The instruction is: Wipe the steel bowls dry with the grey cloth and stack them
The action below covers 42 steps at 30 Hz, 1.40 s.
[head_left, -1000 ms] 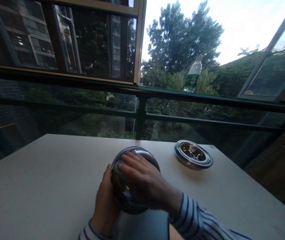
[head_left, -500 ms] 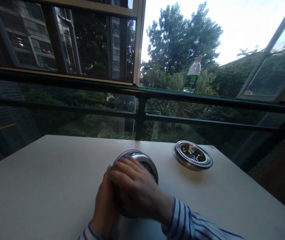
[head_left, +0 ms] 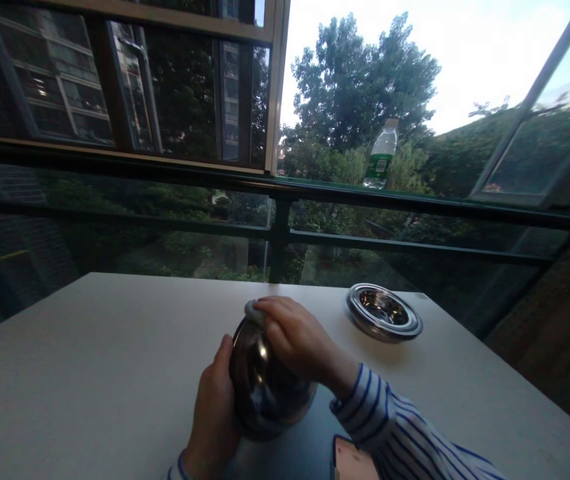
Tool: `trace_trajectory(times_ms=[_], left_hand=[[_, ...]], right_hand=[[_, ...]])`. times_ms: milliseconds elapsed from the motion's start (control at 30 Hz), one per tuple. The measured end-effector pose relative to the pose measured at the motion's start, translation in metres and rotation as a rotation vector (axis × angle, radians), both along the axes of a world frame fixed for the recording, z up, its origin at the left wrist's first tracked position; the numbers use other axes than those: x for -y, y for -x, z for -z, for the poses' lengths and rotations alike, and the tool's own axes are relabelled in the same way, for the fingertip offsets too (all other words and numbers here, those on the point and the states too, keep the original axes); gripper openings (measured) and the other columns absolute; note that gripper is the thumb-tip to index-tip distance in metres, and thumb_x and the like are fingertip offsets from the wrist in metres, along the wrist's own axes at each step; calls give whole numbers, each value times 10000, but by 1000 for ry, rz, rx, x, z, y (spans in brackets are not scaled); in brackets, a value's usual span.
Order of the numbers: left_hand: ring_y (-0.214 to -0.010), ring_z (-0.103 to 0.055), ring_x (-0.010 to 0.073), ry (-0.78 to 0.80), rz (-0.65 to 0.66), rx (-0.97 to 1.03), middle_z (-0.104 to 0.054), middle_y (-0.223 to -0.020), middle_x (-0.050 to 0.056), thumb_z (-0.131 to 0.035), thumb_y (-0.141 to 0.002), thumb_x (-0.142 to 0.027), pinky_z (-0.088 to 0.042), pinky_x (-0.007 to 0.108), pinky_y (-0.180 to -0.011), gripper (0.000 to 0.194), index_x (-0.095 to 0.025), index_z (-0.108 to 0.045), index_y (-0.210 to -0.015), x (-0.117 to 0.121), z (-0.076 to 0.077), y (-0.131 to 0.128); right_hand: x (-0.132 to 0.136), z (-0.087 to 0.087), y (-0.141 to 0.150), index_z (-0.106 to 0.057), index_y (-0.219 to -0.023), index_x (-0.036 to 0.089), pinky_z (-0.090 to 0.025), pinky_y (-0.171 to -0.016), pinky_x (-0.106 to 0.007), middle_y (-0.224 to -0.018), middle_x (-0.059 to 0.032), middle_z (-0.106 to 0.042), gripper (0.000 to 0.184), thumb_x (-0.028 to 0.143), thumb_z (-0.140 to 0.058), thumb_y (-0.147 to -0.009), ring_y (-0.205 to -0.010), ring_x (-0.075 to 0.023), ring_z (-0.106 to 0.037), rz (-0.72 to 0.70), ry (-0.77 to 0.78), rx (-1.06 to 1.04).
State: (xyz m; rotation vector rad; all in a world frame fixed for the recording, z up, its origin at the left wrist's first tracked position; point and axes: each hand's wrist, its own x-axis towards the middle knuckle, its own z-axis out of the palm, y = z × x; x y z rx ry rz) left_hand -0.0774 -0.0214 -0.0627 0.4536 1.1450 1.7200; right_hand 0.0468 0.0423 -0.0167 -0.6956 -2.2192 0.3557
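Note:
My left hand grips the left side of a shiny metal bowl, its thumb up along the edge. The bowl is tilted in front of me over the white table, its polished curved surface turned toward me. My right hand lies over the bowl's upper right. Its fingers pinch a pale greyish cloth against the bowl's top rim. Most of the cloth is hidden under the fingers, so its exact kind is hard to make out.
More metal bowls, seemingly stacked, rest at the table's right rear. A phone lies under my right forearm. Behind the table runs a dark railing with a green-labelled plastic bottle on it.
The bowl has been turned so its curved surface shows. My right hand has moved right and up with the cloth to the rim. The phone has come into view.

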Motion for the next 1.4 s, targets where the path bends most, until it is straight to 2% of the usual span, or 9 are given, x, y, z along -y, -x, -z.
trace_trajectory(times_ms=[200,400,600,800,1000,1100,1200,1300,1400], left_hand=[[-664,-656,224,7,105,92,-700,-643,52,-616,-695,-474,-488,338,-682,402,-96,-692,-808,2,-2,-3],[-733,-662,223,25,107,157,-707,-686,61,-597,-734,-440,-499,329,-706,367,-101,-684,-845,1,2,-7],[-767,-672,170,66,-7,275,-716,-734,42,-520,-817,-298,-507,260,-757,232,-138,-684,-854,-3,-4,-4],[-608,-666,180,133,94,412,-681,-573,50,-434,-852,-333,-535,332,-752,358,-123,-682,-700,-1,-16,6],[-713,-686,207,42,8,410,-730,-703,62,-426,-851,-265,-521,366,-789,316,-125,-696,-767,-5,-15,6],[-750,-685,221,27,9,402,-724,-677,62,-415,-853,-270,-521,381,-787,331,-124,-699,-765,-5,-15,5],[-786,-683,221,63,-16,389,-717,-648,49,-437,-849,-266,-521,375,-790,310,-135,-696,-740,-4,-14,2],[-802,-681,219,87,21,365,-717,-647,49,-458,-848,-263,-523,362,-789,291,-136,-695,-737,-2,-13,-4],[-820,-679,222,77,63,335,-730,-729,68,-477,-844,-277,-523,359,-791,270,-124,-697,-813,-2,-12,-11]], right_hand=[[-28,28,-30,-594,-1096,157,-485,-816,-359,-990,-83,-671,385,213,-269,-896,-926,-194,-620,230,163,-172],[-16,15,-9,-602,-1100,157,-396,-972,-355,-1174,-90,-604,345,183,-364,-851,-1112,-184,-533,111,112,-129],[20,5,13,-568,-1121,131,-321,-1044,-398,-1260,-118,-533,328,204,-420,-837,-1192,-206,-444,-120,-233,123],[53,33,4,-533,-1179,111,-295,-1083,-356,-1317,-79,-496,351,236,-414,-874,-1292,-210,-331,-216,-534,279],[47,65,-30,-568,-1140,238,-357,-1045,-344,-1307,-21,-513,297,189,-523,-851,-1280,-191,-362,-144,-768,213],[34,75,-45,-484,-1233,215,-363,-1025,-442,-1391,-100,-400,387,180,-484,-847,-1312,-251,-302,-54,-589,71],[17,75,-52,-380,-1318,184,-370,-1018,-458,-1399,-121,-380,425,190,-382,-893,-1301,-241,-327,74,-189,-97],[0,61,-48,-389,-1313,179,-418,-985,-405,-1301,-110,-504,391,240,-297,-938,-1207,-197,-465,170,133,-207],[-11,37,-33,-457,-1264,168,-415,-987,-381,-1248,-95,-553,373,240,-315,-928,-1159,-182,-508,137,150,-180]])
